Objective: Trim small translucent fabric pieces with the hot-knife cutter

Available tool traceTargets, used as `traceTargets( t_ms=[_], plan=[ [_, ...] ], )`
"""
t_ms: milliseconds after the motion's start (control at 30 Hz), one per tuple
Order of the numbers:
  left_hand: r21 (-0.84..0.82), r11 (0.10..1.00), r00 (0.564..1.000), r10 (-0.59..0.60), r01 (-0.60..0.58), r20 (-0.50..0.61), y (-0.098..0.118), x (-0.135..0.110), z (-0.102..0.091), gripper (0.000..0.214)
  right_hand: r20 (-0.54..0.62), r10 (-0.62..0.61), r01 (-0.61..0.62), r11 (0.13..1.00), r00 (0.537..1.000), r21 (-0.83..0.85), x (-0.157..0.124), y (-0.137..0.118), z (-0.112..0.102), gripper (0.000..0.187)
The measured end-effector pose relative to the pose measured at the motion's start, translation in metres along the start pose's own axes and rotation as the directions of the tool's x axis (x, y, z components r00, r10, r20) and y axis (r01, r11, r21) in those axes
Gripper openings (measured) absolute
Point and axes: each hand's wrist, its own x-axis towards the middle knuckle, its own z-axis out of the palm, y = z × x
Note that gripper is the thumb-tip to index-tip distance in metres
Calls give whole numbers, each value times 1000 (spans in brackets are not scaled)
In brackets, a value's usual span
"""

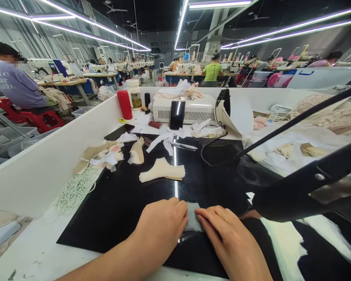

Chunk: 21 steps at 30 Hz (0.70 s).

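1. A small piece of grey cloth [194,218] is laid low on a glossy black panel [119,222], by which much of the white bench [46,255] is covered; the cloth looks soft, matte and thin, with a roughly four-sided visible part.
2. The cloth is set between the two hands, its left edge met by the left hand [163,222] and its right edge by the right hand [229,238].
3. The left fingers are curled together; their tips are partly hidden, so whether the edge is pinched or only pressed down cannot be told.
4. The right forefinger and thumb are brought together, and the right edge is pinched between them.
5. The visible strip is run away from the wearer, between the fingers; since both sides are covered, the true long axis cannot be told.
6. Beyond the hands, a thick cream pad [163,170] with a curved outline is laid roughly crosswise.
7. Farther off, flat white paper strips [165,141] are splayed beside a slim pen [183,146], and at the left a pale green cord [76,192] is heaped in loose loops.
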Motion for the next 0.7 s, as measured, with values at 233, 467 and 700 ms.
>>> traceTargets(
  t_ms=[233,467,700],
  plan=[
    [-12,1000,999,-6,6,32,1,-1,-4,17,17,3,-3,1000,1000,17,-1,2,2,30],
    [-33,999,999,-5,7,48,2,-1,-7,14,30,18,-18,1000,999,17,-1,1,1,34],
    [-52,999,998,4,-1,67,2,0,-8,12,40,35,-36,999,999,15,-3,2,3,33]
  ],
)
